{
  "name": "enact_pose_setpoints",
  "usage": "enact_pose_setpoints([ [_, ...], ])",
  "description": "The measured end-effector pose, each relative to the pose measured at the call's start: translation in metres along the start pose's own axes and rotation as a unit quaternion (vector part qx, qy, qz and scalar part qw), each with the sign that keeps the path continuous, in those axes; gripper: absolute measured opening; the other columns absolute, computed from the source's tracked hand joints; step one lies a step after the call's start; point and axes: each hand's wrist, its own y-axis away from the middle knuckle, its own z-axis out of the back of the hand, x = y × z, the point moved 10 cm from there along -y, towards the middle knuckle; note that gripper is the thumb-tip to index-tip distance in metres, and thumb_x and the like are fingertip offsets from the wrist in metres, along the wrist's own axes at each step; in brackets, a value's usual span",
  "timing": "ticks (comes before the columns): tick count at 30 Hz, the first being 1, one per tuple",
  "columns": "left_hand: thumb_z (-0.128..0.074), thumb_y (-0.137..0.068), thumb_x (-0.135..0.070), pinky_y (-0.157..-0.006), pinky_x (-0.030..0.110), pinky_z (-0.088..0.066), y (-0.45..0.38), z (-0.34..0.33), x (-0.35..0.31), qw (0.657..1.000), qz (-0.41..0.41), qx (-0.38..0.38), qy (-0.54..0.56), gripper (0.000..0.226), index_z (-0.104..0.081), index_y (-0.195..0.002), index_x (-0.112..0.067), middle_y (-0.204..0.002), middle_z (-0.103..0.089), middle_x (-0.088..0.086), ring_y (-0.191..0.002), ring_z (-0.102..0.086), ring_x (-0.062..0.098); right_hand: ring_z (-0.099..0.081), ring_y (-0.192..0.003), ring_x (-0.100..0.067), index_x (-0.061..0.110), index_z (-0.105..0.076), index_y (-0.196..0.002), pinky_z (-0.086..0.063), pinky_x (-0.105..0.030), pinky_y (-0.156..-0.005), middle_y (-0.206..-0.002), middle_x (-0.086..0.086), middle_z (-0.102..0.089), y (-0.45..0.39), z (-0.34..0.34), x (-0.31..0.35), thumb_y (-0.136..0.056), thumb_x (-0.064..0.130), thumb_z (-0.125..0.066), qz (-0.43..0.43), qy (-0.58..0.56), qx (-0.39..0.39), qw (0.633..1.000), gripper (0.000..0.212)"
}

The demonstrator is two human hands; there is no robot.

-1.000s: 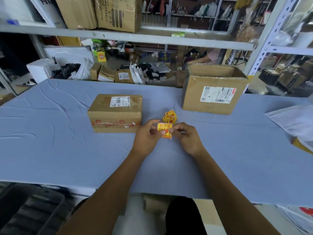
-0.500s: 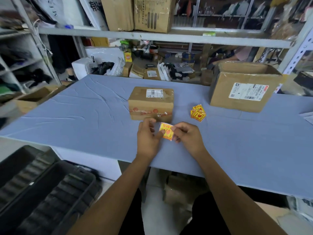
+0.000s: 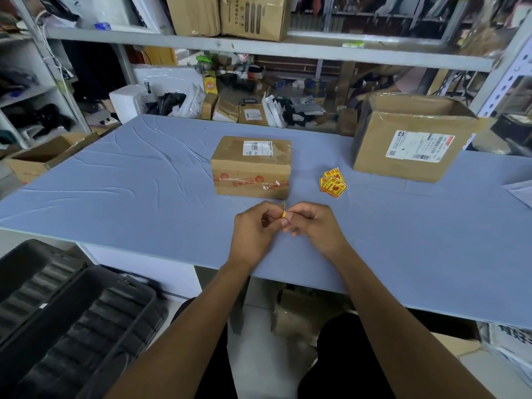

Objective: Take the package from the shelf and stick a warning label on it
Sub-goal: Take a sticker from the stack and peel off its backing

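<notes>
A small brown cardboard package (image 3: 251,168) with a white shipping label on top and red-printed tape on its front sits on the blue table (image 3: 129,182). Just in front of it, my left hand (image 3: 253,228) and my right hand (image 3: 312,226) meet and pinch one yellow-and-red warning label (image 3: 283,213) between their fingertips. The label is turned edge-on, so only a thin strip shows. A small pile of the same warning labels (image 3: 333,183) lies on the table to the right of the package.
A larger open cardboard box (image 3: 411,139) stands at the back right of the table. White paper (image 3: 521,192) lies at the right edge. A metal shelf (image 3: 259,48) with boxes runs behind. Black bins (image 3: 66,315) sit on the floor at lower left.
The label lay flat and face-up between my fingers; now it is turned edge-on and mostly hidden. My hands stay together in front of the package. The camera view has shifted left.
</notes>
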Motion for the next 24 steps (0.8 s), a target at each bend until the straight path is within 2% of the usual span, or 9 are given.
enact_pose_setpoints([
  [4,-0.073,-0.086,-0.01,-0.073,0.01,-0.05,0.0001,0.0014,0.0013,1.0,0.005,-0.002,-0.006,0.008,-0.075,-0.093,-0.01,-0.086,-0.075,0.002,-0.074,-0.064,0.005,-0.071,-0.065,-0.01,0.01,-0.07,-0.086,-0.054,-0.021,-0.062,-0.076,-0.01,-0.073,0.0003,-0.0008,-0.0015,-0.094,0.004,-0.057,-0.006,0.001,-0.001,1.0,0.017],
  [8,-0.073,-0.086,-0.01,-0.071,0.005,-0.047,0.0005,0.0014,0.0016,1.0,-0.001,-0.002,-0.004,0.008,-0.077,-0.093,-0.011,-0.083,-0.074,-0.002,-0.072,-0.062,-0.005,-0.071,-0.063,-0.01,0.013,-0.071,-0.081,-0.053,-0.019,-0.058,-0.066,0.001,-0.073,0.0007,-0.0012,-0.0007,-0.091,0.002,-0.059,-0.003,0.017,-0.007,1.0,0.02],
  [12,-0.074,-0.085,-0.009,-0.072,0.006,-0.047,0.0011,0.0013,0.0009,1.0,-0.002,-0.003,0.003,0.007,-0.078,-0.092,-0.009,-0.083,-0.075,0.001,-0.071,-0.062,0.001,-0.069,-0.059,-0.008,0.014,-0.071,-0.076,-0.051,-0.018,-0.056,-0.059,0.003,-0.072,0.0014,0.0001,-0.0011,-0.09,0.0,-0.06,-0.008,0.016,-0.012,1.0,0.023],
  [14,-0.075,-0.084,-0.008,-0.072,0.006,-0.048,0.0013,0.0011,-0.0007,1.0,-0.01,-0.003,0.004,0.008,-0.078,-0.092,-0.009,-0.082,-0.073,-0.002,-0.07,-0.062,-0.002,-0.069,-0.057,-0.007,0.015,-0.071,-0.075,-0.051,-0.017,-0.055,-0.057,0.005,-0.071,0.0014,-0.0009,-0.001,-0.09,-0.001,-0.059,-0.008,0.02,-0.01,1.0,0.024],
  [19,-0.076,-0.083,-0.007,-0.074,0.008,-0.05,0.0022,0.0009,-0.004,1.0,-0.025,-0.003,0.003,0.01,-0.078,-0.093,-0.007,-0.086,-0.076,0.001,-0.074,-0.064,0.002,-0.068,-0.058,-0.008,0.013,-0.07,-0.075,-0.05,-0.017,-0.055,-0.07,-0.008,-0.072,0.0015,-0.0005,0.0019,-0.089,-0.003,-0.057,0.008,0.032,-0.011,0.999,0.024],
  [24,-0.077,-0.083,-0.007,-0.078,0.017,-0.056,0.0022,-0.0009,-0.0011,1.0,-0.01,0.004,0.017,0.011,-0.079,-0.094,-0.007,-0.087,-0.078,0.004,-0.076,-0.068,0.009,-0.067,-0.058,-0.006,0.006,-0.071,-0.081,-0.05,-0.017,-0.055,-0.066,-0.004,-0.071,0.0008,0.0006,0.0013,-0.089,-0.001,-0.058,0.016,0.042,-0.012,0.999,0.016],
])
